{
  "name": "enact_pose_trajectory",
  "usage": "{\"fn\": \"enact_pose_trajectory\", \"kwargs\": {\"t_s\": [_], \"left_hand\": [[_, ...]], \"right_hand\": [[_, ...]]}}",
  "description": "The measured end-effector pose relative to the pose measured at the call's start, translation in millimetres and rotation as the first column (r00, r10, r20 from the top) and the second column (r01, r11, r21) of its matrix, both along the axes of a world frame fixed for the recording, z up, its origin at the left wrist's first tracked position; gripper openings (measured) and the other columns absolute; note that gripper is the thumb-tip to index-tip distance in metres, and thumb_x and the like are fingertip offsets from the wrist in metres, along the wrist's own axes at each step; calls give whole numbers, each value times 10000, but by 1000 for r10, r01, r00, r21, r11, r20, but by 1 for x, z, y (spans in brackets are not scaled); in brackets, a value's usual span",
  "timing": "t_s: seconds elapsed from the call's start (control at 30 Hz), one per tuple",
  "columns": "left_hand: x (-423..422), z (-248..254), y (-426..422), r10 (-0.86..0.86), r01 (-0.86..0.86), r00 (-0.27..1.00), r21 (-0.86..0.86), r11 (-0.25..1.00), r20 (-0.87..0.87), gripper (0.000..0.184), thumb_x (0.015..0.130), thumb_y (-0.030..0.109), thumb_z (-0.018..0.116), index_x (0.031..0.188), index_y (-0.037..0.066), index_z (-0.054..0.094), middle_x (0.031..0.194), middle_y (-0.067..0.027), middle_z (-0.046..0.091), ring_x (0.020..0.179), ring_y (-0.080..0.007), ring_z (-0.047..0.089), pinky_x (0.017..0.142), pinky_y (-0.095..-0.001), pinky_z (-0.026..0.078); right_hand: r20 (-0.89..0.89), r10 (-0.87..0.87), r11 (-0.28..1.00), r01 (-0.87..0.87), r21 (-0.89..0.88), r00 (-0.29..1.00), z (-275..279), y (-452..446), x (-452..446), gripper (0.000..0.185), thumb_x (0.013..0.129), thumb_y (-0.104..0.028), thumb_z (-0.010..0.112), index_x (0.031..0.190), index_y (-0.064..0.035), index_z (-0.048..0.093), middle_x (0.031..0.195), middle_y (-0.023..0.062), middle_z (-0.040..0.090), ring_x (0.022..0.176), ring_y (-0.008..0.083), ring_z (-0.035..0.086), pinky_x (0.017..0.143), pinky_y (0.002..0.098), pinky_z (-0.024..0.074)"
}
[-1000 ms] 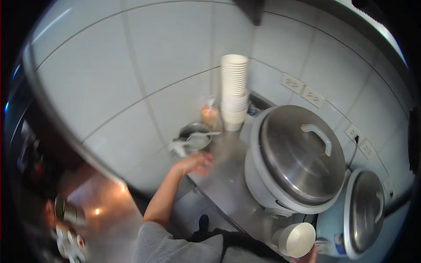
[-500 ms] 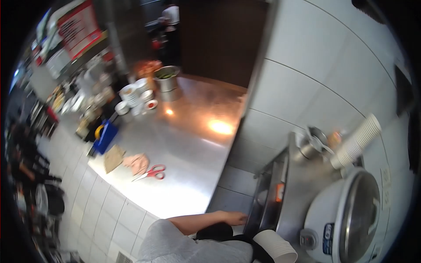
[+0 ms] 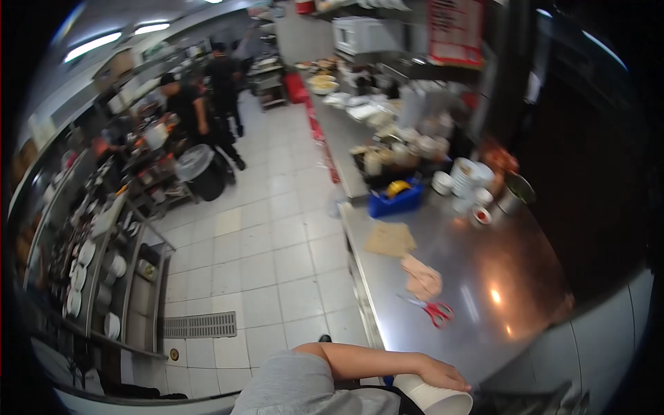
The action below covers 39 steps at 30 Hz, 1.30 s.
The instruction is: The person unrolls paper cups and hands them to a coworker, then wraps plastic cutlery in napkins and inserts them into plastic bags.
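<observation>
head view: left hand [image 3: 440,373] over paper cup [image 3: 418,395]; cannot tell if grip is clenched; red-handled scissors [image 3: 430,306] on worktop [image 3: 408,339].

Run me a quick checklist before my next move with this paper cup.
1. Left hand on the white paper cup: ok, it lies over the cup's side.
2. Right hand's grip: cannot tell, out of view.
3. Cup's contents: cannot tell, the picture's edge cuts off the opening.
4. Red-handled scissors away from your hand: ok, apart from it on the steel counter.
5. Nearest co-worker at a distance: ok, across the floor.
</observation>
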<state>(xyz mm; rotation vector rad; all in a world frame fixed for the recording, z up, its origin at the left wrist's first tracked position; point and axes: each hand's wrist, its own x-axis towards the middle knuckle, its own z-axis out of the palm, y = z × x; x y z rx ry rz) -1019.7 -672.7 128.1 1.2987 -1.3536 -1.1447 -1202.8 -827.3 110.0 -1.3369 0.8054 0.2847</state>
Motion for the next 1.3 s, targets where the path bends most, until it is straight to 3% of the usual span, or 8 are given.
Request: {"fn": "enact_pose_trajectory", "kwargs": {"t_s": [0.23,0.43,0.57,0.67,0.77,1.1,1.2,1.3], "left_hand": [[117,6,262,331,-377,926,393,839,182,671,900,486,411,1416,109,210,1345,-205,385,1187,-341,459,923,-386,438],[146,21,416,771,-564,632,730,386,81,756,739,201,474,1425,185,156,1246,-173,485,981,-306,607,544,-405,576],[128,-83,498,959,-700,58,673,238,-279,720,704,160,498,1387,178,269,1168,-113,554,906,-272,642,597,-428,582],[109,-170,531,723,-542,-623,831,-124,-299,444,804,37,473,1246,85,451,1134,-161,581,928,-326,634,691,-470,582],[89,-232,575,253,-290,-945,892,-347,-208,361,880,47,374,1227,77,466,1121,-185,574,945,-371,612,744,-525,556],[92,-242,821,-384,-69,-872,852,-519,-304,383,923,162,328,1300,140,393,1312,-186,417,1172,-413,435,787,-582,517],[138,-213,908,-392,-156,-806,798,-582,-444,411,918,154,341,1327,113,336,1370,-192,323,1196,-438,390,844,-596,483],[184,-193,1005,-366,-239,-754,747,-621,-546,431,902,138,382,1324,106,306,1359,-208,298,1157,-459,396,804,-603,502]], "right_hand": [[69,481,876,-481,-6,874,-30,167,180,530,873,-186,554,1339,-33,354,1285,157,455,1067,260,537,867,325,444],[170,786,608,-793,-36,595,-42,307,301,549,890,-192,548,1366,-34,323,1311,154,436,1070,256,535,867,318,442],[224,852,495,-867,-51,473,-29,368,343,563,902,-196,543,1384,-35,302,1329,153,424,1072,253,534,866,313,440],[276,904,384,-904,-186,327,-75,381,375,502,915,-158,517,1369,-47,332,1222,174,511,964,229,573,784,288,463],[264,940,278,-932,-233,214,-152,383,404,485,887,-180,560,1322,-40,398,1158,197,554,921,233,590,775,309,476],[8,943,-301,-864,-404,-333,-254,460,581,541,782,-234,691,1240,-23,494,1158,162,573,989,222,604,860,308,460],[-156,954,-295,-724,-624,-255,-111,560,580,568,781,-254,694,1250,-16,481,1149,197,572,946,256,628,808,323,491],[12,993,-93,-864,-495,-114,-77,635,597,683,730,-341,723,1259,4,464,1163,209,563,939,268,628,774,338,509]]}}
